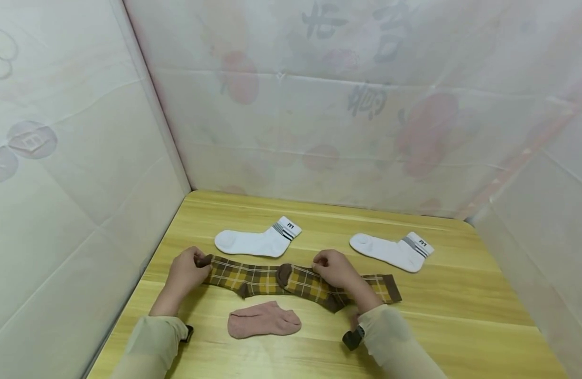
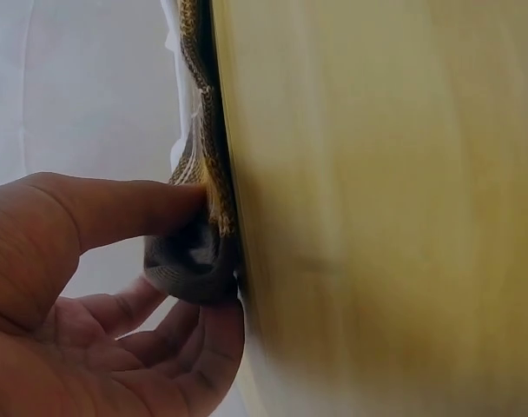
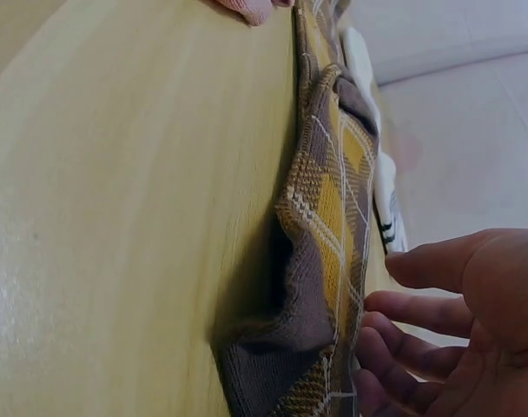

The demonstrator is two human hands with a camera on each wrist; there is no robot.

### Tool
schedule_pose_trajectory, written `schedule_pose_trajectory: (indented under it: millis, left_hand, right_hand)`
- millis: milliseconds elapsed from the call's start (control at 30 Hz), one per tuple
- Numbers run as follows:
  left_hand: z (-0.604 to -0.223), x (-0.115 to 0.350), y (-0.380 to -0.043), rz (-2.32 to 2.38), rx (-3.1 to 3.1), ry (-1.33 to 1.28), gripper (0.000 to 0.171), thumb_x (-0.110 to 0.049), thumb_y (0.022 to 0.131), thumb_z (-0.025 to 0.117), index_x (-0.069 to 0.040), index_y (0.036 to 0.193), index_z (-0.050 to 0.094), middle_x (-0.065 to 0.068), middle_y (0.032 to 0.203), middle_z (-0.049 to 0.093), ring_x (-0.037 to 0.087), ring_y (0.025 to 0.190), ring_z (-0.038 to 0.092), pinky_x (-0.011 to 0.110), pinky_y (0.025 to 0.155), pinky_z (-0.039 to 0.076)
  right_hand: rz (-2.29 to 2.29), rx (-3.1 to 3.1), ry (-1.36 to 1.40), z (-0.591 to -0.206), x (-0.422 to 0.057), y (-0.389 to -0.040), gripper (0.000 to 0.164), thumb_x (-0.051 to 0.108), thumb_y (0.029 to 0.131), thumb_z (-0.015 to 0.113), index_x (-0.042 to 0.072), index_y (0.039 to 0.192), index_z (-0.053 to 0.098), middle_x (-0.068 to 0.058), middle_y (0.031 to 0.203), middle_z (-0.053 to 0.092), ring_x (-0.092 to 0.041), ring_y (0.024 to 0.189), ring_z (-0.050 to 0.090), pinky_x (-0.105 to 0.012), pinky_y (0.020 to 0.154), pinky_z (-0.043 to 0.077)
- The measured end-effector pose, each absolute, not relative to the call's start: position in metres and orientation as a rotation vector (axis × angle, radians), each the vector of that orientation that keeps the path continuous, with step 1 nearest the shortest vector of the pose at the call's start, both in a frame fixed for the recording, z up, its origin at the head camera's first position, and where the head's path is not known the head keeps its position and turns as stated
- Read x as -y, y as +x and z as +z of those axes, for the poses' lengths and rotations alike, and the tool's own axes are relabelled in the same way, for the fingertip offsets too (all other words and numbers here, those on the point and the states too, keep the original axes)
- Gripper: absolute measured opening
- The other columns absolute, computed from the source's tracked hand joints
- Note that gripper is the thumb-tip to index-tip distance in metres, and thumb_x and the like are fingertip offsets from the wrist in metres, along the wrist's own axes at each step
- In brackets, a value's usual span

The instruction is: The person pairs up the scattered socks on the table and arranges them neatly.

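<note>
Two yellow-and-brown plaid socks lie end to end, the right one's toe overlapping the left one. My left hand (image 1: 186, 269) pinches the dark toe (image 2: 190, 269) of the left plaid sock (image 1: 257, 279) between thumb and fingers. Over the right plaid sock (image 1: 307, 282) is my right hand (image 1: 335, 268), its fingers loosely bent. In the right wrist view, thumb and fingers stand apart beside that plaid sock (image 3: 329, 200), fingertips at its edge; whether they touch it I cannot tell. My right forearm covers part of its leg.
Two white socks with dark stripes, one on the left (image 1: 253, 243) and one on the right (image 1: 387, 250), lie behind the plaid pair. A pink sock (image 1: 264, 320) lies nearer the front; a pink patch shows beside the right wrist. Fabric walls (image 1: 319, 158) border the wooden table (image 1: 461, 326).
</note>
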State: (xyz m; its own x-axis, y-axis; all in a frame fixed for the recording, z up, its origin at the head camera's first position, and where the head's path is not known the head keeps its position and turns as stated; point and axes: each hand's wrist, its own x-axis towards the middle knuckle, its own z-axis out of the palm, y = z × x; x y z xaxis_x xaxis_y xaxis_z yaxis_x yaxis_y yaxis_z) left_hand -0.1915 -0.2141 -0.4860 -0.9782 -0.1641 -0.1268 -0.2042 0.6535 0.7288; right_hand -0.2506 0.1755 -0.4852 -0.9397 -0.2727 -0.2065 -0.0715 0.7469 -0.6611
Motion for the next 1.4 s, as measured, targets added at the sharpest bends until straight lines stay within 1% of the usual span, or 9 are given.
schedule_pose_trajectory:
  millis: [167,300,433,633,933,1133,1400]
  left_hand:
    - [-0.484,0.213,-0.191,1.282,-2.796,-0.328,0.026,-0.008,0.093,0.076,0.003,0.11,0.06,0.026,0.104,0.068,0.036,0.092,0.067,0.041,0.071,0.056]
    - [-0.482,0.213,-0.191,1.307,-2.785,-0.329,0.027,-0.009,0.093,0.076,0.003,0.111,0.059,0.023,0.099,0.067,0.033,0.086,0.066,0.039,0.068,0.055]
    - [-0.481,0.213,-0.191,1.324,-2.77,-0.333,0.027,-0.009,0.094,0.075,0.003,0.111,0.059,0.022,0.096,0.067,0.03,0.082,0.066,0.037,0.065,0.054]
    - [-0.48,0.212,-0.191,1.337,-2.763,-0.327,0.027,-0.009,0.094,0.075,0.003,0.112,0.059,0.021,0.094,0.067,0.028,0.08,0.065,0.036,0.064,0.054]
    - [-0.481,0.212,-0.192,1.351,-2.742,-0.33,0.026,-0.009,0.095,0.073,0.003,0.112,0.058,0.022,0.095,0.066,0.028,0.078,0.065,0.035,0.063,0.053]
    - [-0.481,0.212,-0.193,1.353,-2.738,-0.334,0.025,-0.008,0.096,0.072,0.004,0.112,0.057,0.022,0.096,0.064,0.028,0.078,0.063,0.034,0.062,0.053]
    - [-0.481,0.212,-0.193,1.354,-2.736,-0.337,0.024,-0.008,0.096,0.072,0.004,0.111,0.057,0.022,0.095,0.065,0.028,0.078,0.063,0.034,0.062,0.053]
  right_hand:
    - [-0.972,-2.676,-0.287,-0.486,-0.172,-0.25,0.014,0.012,0.104,0.068,0.004,0.111,0.076,-0.005,0.097,0.07,-0.017,0.086,0.062,-0.041,0.078,0.056]
    - [-0.953,-2.692,-0.315,-0.487,-0.17,-0.251,0.011,0.012,0.103,0.069,0.005,0.108,0.076,-0.004,0.095,0.07,-0.016,0.085,0.062,-0.039,0.078,0.056]
    - [-0.952,-2.69,-0.326,-0.488,-0.168,-0.251,0.01,0.012,0.102,0.069,0.006,0.105,0.076,-0.003,0.093,0.07,-0.015,0.083,0.061,-0.037,0.075,0.055]
    - [-0.954,-2.677,-0.326,-0.489,-0.165,-0.25,0.008,0.011,0.102,0.07,0.007,0.102,0.077,-0.002,0.09,0.069,-0.015,0.079,0.06,-0.035,0.071,0.053]
    - [-0.96,-2.679,-0.333,-0.488,-0.162,-0.249,0.007,0.011,0.1,0.074,0.008,0.093,0.075,-0.001,0.088,0.069,-0.014,0.079,0.061,-0.034,0.072,0.054]
    - [-0.947,-2.688,-0.345,-0.486,-0.161,-0.248,0.007,0.01,0.099,0.075,0.008,0.092,0.075,-0.002,0.089,0.07,-0.014,0.079,0.061,-0.033,0.072,0.054]
    - [-0.97,-2.666,-0.369,-0.486,-0.161,-0.248,0.012,0.007,0.096,0.077,0.009,0.086,0.07,-0.002,0.085,0.067,-0.014,0.077,0.059,-0.031,0.069,0.051]
